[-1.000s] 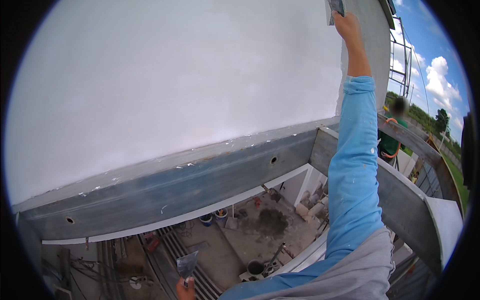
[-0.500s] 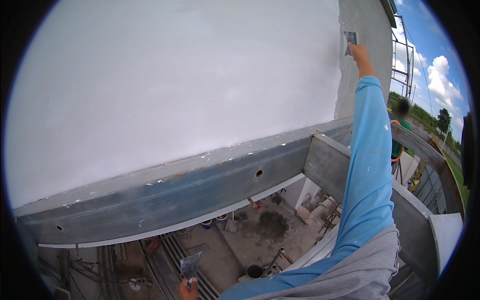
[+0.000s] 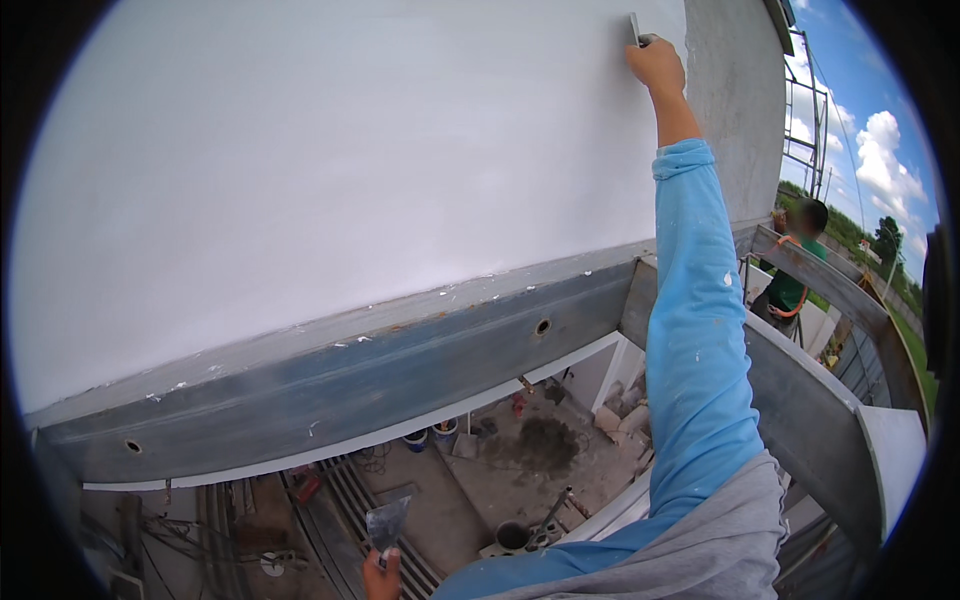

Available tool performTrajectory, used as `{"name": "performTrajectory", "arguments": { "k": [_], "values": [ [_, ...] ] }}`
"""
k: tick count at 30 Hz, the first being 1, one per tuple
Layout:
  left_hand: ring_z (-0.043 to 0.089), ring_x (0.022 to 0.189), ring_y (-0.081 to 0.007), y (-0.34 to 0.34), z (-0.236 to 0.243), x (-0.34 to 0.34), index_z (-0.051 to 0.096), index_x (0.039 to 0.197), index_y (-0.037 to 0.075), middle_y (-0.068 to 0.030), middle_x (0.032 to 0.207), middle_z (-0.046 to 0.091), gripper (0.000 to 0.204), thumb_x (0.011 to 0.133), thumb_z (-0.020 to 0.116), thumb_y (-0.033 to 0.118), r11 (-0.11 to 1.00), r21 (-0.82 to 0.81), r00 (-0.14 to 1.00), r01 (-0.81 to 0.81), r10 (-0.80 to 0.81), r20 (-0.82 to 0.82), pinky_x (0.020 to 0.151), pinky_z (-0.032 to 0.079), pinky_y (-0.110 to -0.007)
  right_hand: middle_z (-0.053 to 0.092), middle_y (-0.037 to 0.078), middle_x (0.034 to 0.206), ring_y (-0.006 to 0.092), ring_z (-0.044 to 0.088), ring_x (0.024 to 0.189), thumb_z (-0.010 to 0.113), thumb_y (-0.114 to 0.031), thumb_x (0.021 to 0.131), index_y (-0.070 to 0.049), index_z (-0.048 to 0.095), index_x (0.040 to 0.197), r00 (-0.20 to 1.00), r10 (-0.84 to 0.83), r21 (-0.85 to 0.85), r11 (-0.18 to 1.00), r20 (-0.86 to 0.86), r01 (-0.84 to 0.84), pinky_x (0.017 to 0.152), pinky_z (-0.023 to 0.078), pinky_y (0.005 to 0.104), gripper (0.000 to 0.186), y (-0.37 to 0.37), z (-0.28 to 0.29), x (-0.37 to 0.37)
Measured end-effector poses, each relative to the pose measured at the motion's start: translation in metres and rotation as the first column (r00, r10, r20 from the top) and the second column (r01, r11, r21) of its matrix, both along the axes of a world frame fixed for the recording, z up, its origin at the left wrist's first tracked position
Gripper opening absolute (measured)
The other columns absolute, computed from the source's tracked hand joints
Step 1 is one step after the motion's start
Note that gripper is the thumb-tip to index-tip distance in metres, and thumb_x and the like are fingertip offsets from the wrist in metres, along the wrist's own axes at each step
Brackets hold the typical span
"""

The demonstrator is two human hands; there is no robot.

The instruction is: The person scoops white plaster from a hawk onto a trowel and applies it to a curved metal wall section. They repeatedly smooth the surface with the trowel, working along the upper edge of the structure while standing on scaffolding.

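My right hand (image 3: 656, 68) is high on the wall, closed round a metal putty knife (image 3: 633, 30) whose blade is held edge-on at the white coated surface (image 3: 340, 150), just left of its uneven border with bare grey render (image 3: 733, 120). My right arm, in a blue sleeve, reaches up across the steel beam (image 3: 400, 376) along the wall's foot. Low in the view, my left hand (image 3: 382, 572) grips another putty knife (image 3: 387, 518), its smeared blade pointing up, over the gap below the beam.
A person in green (image 3: 785, 290) stands beyond the steel crossbeams (image 3: 820, 270) at right, near metal scaffolding (image 3: 805, 110). Far below, through the opening, lie a concrete floor (image 3: 480, 480), buckets (image 3: 444, 432), long metal bars (image 3: 335, 485) and rubble (image 3: 625, 415).
My right hand dropped and moved right onto the grey render, then rose back up and leftward onto the white coating. My left hand has shifted slightly right, still holding its knife.
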State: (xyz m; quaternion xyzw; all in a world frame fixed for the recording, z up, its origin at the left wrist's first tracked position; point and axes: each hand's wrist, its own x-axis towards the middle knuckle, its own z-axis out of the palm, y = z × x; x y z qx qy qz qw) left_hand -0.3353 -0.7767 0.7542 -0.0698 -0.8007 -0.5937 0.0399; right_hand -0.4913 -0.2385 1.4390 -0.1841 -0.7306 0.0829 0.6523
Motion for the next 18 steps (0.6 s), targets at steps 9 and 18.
{"name": "performTrajectory", "arguments": {
  "k": [9,18],
  "values": [
    [0.047,0.057,-0.0131,-0.058,0.002,0.007,0.061,0.085,0.003,-0.0015,0.058,0.051,0.035,0.097,0.058,0.036,0.999,0.032,1.0,-0.01,0.009,0.029,0.052,0.038,-0.033,0.066,0.022,0.101,0.0377,0.064,0.094,0.058,-0.028,0.085,-0.001,0.067,0.104,0.962,0.021,0.399,0.912,-0.271,0.092,0.083,0.05,0.0486,0.034,-0.192,-0.051,-0.008],
    [0.048,0.058,-0.0136,-0.089,-0.052,-0.011,0.063,0.093,0.005,-0.0033,0.062,0.053,0.03,0.096,0.058,0.035,0.996,-0.063,0.997,0.058,-0.061,-0.043,0.053,0.04,-0.033,0.067,0.014,0.101,0.0338,0.065,0.087,0.058,-0.019,0.088,-0.008,0.067,0.115,0.97,0.222,0.554,0.822,-0.096,-0.133,0.079,0.048,0.0505,0.031,-0.255,-0.098,0.033]
  ]
}}
